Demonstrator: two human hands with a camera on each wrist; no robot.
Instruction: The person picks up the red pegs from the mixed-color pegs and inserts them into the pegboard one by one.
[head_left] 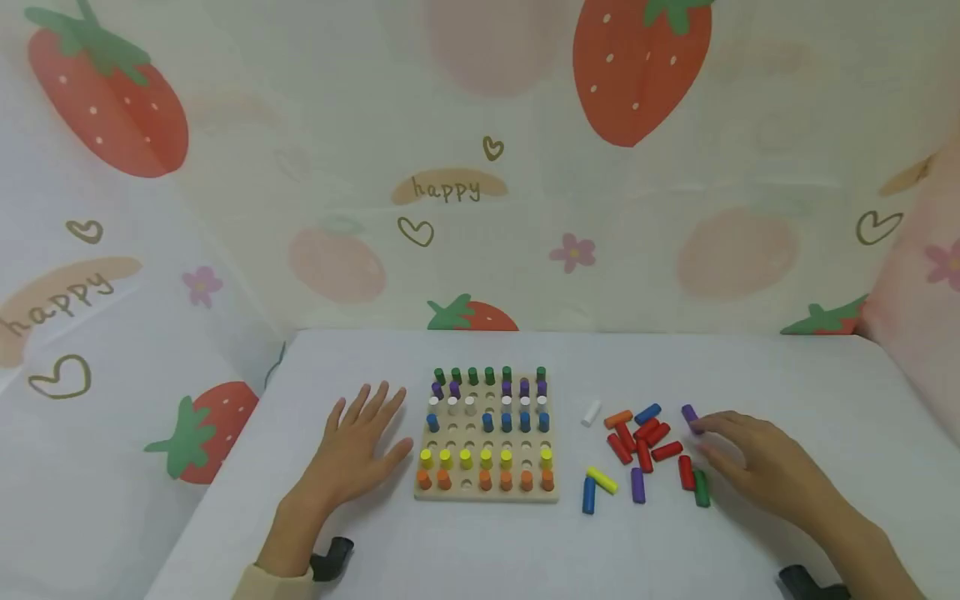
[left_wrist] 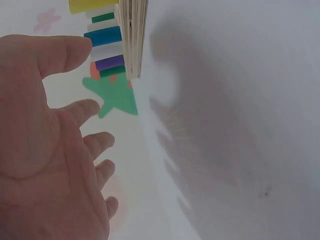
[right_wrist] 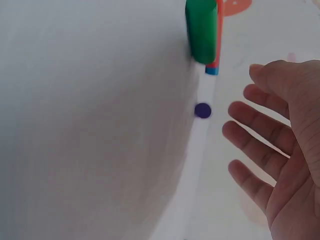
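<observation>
A wooden pegboard (head_left: 480, 492) stands on the white table, with rows of green, purple, white, blue, yellow and orange pegs in it. Some of its holes hold no peg. My left hand (head_left: 358, 450) hovers beside the board's left side, fingers spread, holding nothing. In the left wrist view the thumb (left_wrist: 67, 54) points toward the board's edge (left_wrist: 132, 40). My right hand (head_left: 757, 458) is over the loose pegs' right side, its fingertips near a purple peg (head_left: 689, 413). The right wrist view shows that purple peg (right_wrist: 202, 110) apart from the extended fingers (right_wrist: 255, 147).
Several red pegs (head_left: 645, 456) lie loosely scattered right of the board. Around them are a white peg (head_left: 592, 413), an orange peg (head_left: 618, 419), blue peg (head_left: 588, 495), yellow peg (head_left: 602, 480), another purple peg (head_left: 637, 485) and a green peg (head_left: 701, 488). A strawberry-print cloth (head_left: 630, 200) hangs behind.
</observation>
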